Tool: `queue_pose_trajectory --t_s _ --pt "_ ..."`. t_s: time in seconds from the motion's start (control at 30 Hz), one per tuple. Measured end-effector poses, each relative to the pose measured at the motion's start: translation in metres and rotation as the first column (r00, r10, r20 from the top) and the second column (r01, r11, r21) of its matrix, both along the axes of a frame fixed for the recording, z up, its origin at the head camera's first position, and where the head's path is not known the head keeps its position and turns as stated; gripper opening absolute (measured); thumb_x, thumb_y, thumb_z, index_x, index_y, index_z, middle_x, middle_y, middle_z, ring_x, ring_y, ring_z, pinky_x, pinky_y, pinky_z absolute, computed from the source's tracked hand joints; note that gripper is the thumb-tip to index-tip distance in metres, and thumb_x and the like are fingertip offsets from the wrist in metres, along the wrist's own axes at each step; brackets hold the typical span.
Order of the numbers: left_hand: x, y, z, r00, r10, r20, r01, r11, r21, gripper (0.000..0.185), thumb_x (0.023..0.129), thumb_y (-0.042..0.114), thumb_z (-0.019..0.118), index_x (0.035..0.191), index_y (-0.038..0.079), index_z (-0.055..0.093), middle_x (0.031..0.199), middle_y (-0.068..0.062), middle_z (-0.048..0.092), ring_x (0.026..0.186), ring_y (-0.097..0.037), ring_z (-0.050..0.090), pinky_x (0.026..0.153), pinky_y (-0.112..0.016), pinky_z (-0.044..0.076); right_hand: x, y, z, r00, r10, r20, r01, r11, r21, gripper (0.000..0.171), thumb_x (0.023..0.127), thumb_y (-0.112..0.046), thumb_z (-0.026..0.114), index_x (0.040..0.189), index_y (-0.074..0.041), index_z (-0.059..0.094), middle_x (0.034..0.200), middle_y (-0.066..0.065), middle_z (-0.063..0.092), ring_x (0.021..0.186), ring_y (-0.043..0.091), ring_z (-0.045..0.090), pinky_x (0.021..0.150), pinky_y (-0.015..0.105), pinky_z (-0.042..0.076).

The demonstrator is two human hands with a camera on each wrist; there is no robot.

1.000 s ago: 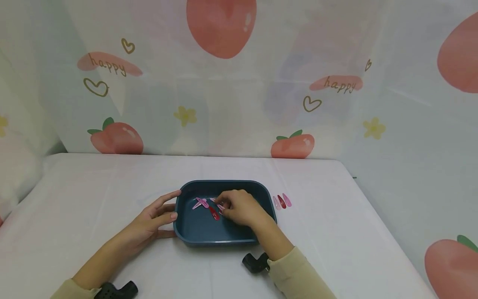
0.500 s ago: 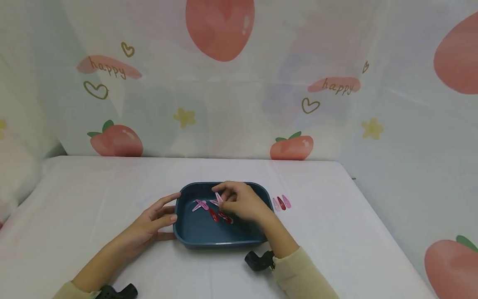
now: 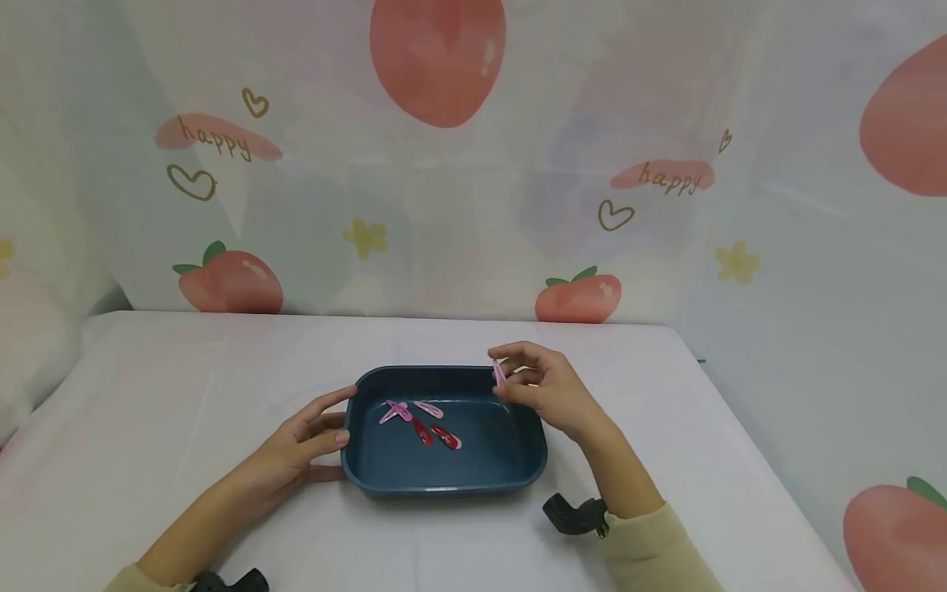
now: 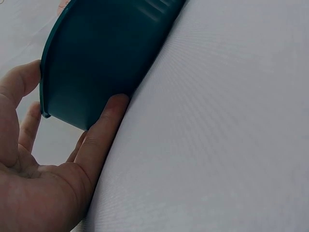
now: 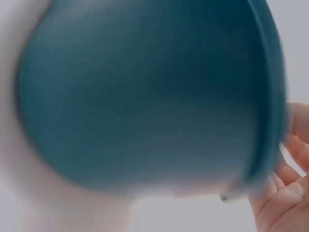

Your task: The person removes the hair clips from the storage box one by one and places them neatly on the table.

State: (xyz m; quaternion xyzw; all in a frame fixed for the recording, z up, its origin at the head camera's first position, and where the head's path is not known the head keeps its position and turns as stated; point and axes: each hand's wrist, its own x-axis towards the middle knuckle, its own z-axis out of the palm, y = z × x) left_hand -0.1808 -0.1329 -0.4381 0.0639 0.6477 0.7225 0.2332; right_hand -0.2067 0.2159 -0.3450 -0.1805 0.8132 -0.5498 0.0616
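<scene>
With the left hand (image 3: 303, 441) spread against the blue tray (image 3: 488, 456), the right hand (image 3: 551, 386) is pinching a pink hair clip (image 3: 499, 374) near the tray's far right corner, where too loose a fingertip grip could be dropping it, and the clip's long axis is standing nearly upright, upper end leaning slightly left.

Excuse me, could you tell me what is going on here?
A person is handling small hair clips at a dark blue tray. The right hand pinches a pink clip near the tray's far right corner. The left hand touches the tray's left end. Other pink clips and red clips lie inside the tray.
</scene>
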Motion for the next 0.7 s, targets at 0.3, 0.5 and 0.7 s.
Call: queue_pose_trajectory --t_s 0.3,0.5,0.7 --pt "0.002 0.003 0.002 1.0 0.014 0.004 -0.014 1.0 -0.021 0.055 0.09 0.019 0.059 0.137 0.037 0.036 0.14 -0.013 0.03 0.123 -0.039 0.037 0.082 -0.053 0.048 -0.013 0.046 -0.01 0.994 -0.075 -0.081 0.075 0.997 -0.007 0.039 0.081 -0.011 0.07 0.118 -0.013 0.057 0.1 0.014 0.056 0.088 0.027 0.062 0.071 0.032 0.055" --pt "0.002 0.004 0.003 1.0 0.018 0.001 -0.018 0.999 -0.027 0.055 0.09 0.02 0.059 0.137 0.038 0.036 0.139 -0.013 0.031 0.122 -0.038 0.039 0.082 -0.053 0.048 -0.015 0.055 -0.006 0.992 -0.105 -0.069 0.103 0.994 -0.023 0.039 0.082 -0.009 0.069 0.119 -0.012 0.057 0.103 0.015 0.056 0.09 0.027 0.062 0.073 0.031 0.055" --pt "0.003 0.003 0.002 1.0 0.018 -0.004 -0.018 0.999 -0.037 0.055 0.09 0.02 0.059 0.137 0.038 0.036 0.14 -0.013 0.032 0.122 -0.037 0.04 0.081 -0.053 0.049 -0.014 0.058 -0.007 0.991 -0.117 -0.066 0.114 0.992 -0.048 0.04 0.082 -0.007 0.067 0.12 -0.011 0.056 0.106 0.017 0.056 0.089 0.028 0.062 0.072 0.032 0.055"
